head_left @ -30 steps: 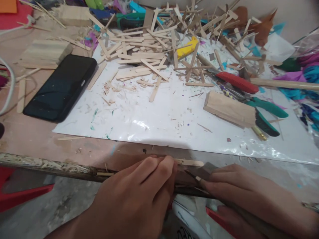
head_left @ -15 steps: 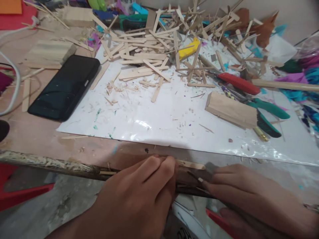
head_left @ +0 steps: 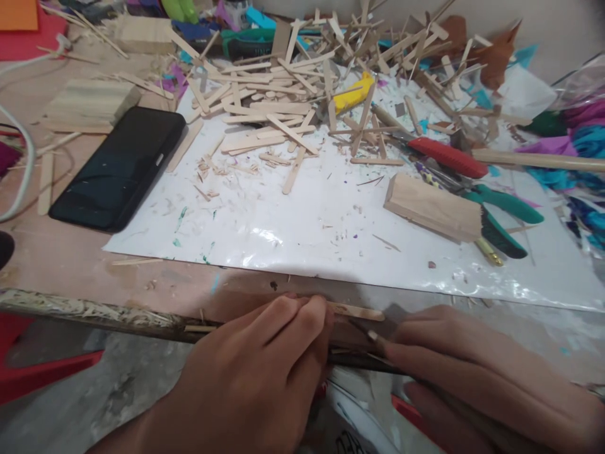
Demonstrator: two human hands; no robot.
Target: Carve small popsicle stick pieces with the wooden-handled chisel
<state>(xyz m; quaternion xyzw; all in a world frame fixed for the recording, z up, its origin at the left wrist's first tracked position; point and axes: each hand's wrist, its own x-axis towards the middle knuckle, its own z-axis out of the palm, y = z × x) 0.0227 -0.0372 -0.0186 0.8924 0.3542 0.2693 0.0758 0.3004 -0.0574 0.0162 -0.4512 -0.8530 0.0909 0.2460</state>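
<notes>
Right hand (head_left: 454,353) edged left, stick (head_left: 360,311) under left fingers (head_left: 309,323)

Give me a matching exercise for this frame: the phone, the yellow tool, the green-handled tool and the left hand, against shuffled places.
Things
1. Phone
2. Yellow tool
3. Green-handled tool
4. Left hand

Places
A. Among loose sticks toward the back
B. At the table's front edge, against a flat stick
C. Across the left edge of the white sheet
D. On the sheet's right part, near a red tool

Pairs: 1-C; 2-A; 3-D; 4-B
</notes>
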